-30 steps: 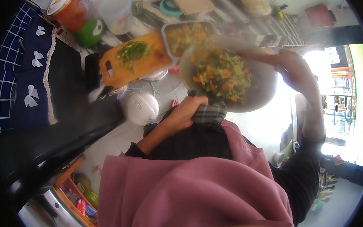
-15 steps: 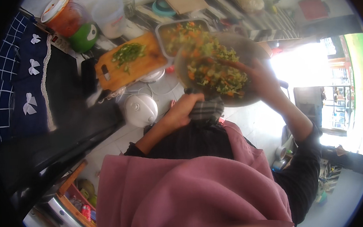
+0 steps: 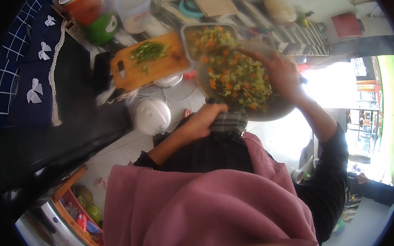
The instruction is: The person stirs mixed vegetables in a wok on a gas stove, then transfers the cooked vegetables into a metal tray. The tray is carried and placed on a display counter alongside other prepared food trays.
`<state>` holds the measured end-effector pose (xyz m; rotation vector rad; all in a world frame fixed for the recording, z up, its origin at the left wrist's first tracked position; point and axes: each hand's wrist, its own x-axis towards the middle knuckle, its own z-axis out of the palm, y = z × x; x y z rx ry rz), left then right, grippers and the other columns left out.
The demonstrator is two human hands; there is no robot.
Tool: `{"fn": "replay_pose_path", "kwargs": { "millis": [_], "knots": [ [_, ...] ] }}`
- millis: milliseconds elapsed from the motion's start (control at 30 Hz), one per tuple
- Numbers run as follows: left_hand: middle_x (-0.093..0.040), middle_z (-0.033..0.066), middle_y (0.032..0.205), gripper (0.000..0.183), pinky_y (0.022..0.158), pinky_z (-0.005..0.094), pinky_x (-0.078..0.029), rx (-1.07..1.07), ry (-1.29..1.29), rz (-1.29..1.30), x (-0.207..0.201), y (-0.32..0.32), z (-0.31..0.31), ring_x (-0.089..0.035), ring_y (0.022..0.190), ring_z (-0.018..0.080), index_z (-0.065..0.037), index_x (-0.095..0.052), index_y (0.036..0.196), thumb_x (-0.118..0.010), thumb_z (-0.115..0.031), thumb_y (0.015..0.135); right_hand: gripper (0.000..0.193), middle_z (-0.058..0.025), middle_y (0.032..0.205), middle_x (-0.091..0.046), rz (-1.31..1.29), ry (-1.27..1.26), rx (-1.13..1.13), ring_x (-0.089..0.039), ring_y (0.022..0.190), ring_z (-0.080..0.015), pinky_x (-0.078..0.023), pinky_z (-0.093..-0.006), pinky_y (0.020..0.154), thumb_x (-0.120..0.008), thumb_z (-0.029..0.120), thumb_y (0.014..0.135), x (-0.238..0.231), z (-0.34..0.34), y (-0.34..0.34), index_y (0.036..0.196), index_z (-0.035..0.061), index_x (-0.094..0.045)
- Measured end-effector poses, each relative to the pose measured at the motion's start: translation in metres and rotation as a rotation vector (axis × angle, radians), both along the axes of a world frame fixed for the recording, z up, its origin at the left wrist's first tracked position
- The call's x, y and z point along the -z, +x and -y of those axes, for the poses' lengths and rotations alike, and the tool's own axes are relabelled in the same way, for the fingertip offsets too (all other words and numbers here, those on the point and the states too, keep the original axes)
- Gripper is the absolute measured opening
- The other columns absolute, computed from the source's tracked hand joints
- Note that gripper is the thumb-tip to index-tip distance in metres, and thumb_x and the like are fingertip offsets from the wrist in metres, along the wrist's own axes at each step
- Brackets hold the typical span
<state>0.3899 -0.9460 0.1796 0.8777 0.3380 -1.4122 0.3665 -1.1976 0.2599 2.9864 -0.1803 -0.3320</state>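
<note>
My left hand (image 3: 204, 120) is closed around a dark checked cloth (image 3: 227, 121) at the near side of a large wok (image 3: 279, 110); the handle under the cloth is hidden. The wok tilts toward a clear rectangular container (image 3: 185, 44), its far left rim overlapping the container's near edge. Chopped green and orange vegetables (image 3: 237, 82) lie in the wok, and more of them (image 3: 212, 38) are in the container. My right hand (image 3: 284, 75) is shut on a wooden spatula (image 3: 249, 54) that reaches over the wok to the vegetables. The spatula's tip is blurred.
Left of the container, a wooden cutting board (image 3: 168, 64) carries sliced green pieces (image 3: 150, 51). Behind stand a green container (image 3: 101, 32) and a clear tub (image 3: 134, 14). A white rounded appliance (image 3: 153, 116) sits lower, left of my left hand. Bright light comes from the right.
The view has shifted slightly, so the surroundings appear farther right and lower. The vegetables streaming by the wok's rim were blurred earlier and look steadier now. Both hands keep their grips.
</note>
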Motion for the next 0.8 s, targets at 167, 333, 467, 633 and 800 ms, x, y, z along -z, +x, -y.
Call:
{"fn": "replay_pose_path", "kwargs": {
  "millis": [167, 333, 467, 633, 800],
  "knots": [
    [-0.061, 0.0043, 0.073, 0.01, 0.06, 0.028, -0.049, -0.002, -0.008, 0.007, -0.005, -0.004, -0.001, -0.06, 0.064, 0.0124, -0.002, -0.061, 0.081, -0.056, -0.01, 0.084, 0.072, -0.0163, 0.107, -0.055, 0.031, -0.086, -0.035, -0.065, 0.084, -0.0308, -0.054, -0.0407, 0.07, -0.064, -0.002, 0.077, -0.008, -0.007, 0.007, 0.14, 0.0274, -0.046],
    [-0.061, 0.0048, 0.075, 0.01, 0.061, 0.0289, -0.05, 0.014, 0.009, 0.026, -0.009, -0.001, -0.006, -0.061, 0.066, 0.013, 0.0, -0.061, 0.083, -0.059, -0.01, 0.083, 0.077, -0.0181, 0.108, -0.055, 0.096, -0.063, -0.068, -0.066, 0.075, -0.0313, -0.055, -0.0402, 0.064, -0.055, -0.005, 0.08, -0.005, -0.007, 0.016, 0.142, 0.0388, -0.041],
    [-0.062, 0.0053, 0.075, 0.01, 0.061, 0.0302, -0.05, 0.014, 0.033, 0.016, -0.008, -0.002, -0.005, -0.061, 0.066, 0.0137, 0.001, -0.061, 0.085, -0.06, -0.009, 0.082, 0.076, -0.0198, 0.11, -0.055, 0.21, 0.005, -0.114, -0.066, 0.075, -0.0317, -0.055, -0.0397, 0.063, -0.048, -0.006, 0.083, 0.007, -0.003, 0.026, 0.143, 0.042, -0.039],
    [-0.062, 0.0049, 0.075, 0.009, 0.061, 0.0298, -0.049, 0.03, 0.004, 0.001, -0.008, -0.002, -0.004, -0.062, 0.067, 0.013, 0.0, -0.062, 0.085, -0.061, -0.008, 0.081, 0.077, -0.0233, 0.122, -0.053, 0.138, -0.005, -0.098, -0.066, 0.074, -0.0302, -0.056, -0.0374, 0.062, -0.047, -0.005, 0.084, 0.027, -0.009, 0.037, 0.142, 0.0455, -0.038],
    [-0.063, 0.0037, 0.076, 0.009, 0.06, 0.0293, -0.047, 0.245, -0.051, 0.422, -0.009, 0.005, -0.012, -0.059, 0.065, 0.0107, 0.0, -0.062, 0.084, -0.06, -0.009, 0.082, 0.07, -0.0215, 0.115, -0.057, 0.124, -0.04, -0.1, -0.068, 0.079, -0.0315, -0.057, -0.0392, 0.065, -0.05, 0.0, 0.086, 0.011, -0.004, 0.036, 0.141, 0.0411, -0.041]
  ]
}}
